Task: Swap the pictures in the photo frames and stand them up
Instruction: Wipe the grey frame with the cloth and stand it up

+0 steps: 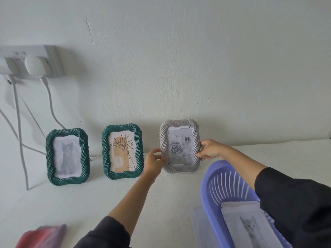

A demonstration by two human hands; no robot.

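Note:
A silver-grey twisted frame (pixel 179 169) with a grey rose picture stands upright on the white table by the wall. My left hand (pixel 153 162) pinches its left edge and my right hand (pixel 209 149) pinches its right edge. Left of it stand two green twisted frames: one (pixel 122 173) holds a line-drawn flower on beige, the other (pixel 67 179), farthest left, holds a grey cat picture.
A purple slotted basket (pixel 211 187) at the lower right holds loose paper prints, a cat print (pixel 250 228) on top. White cables (pixel 51 104) hang from a wall socket strip (pixel 30 65) at the upper left. A red and pink thing (pixel 43 237) lies blurred at the bottom left.

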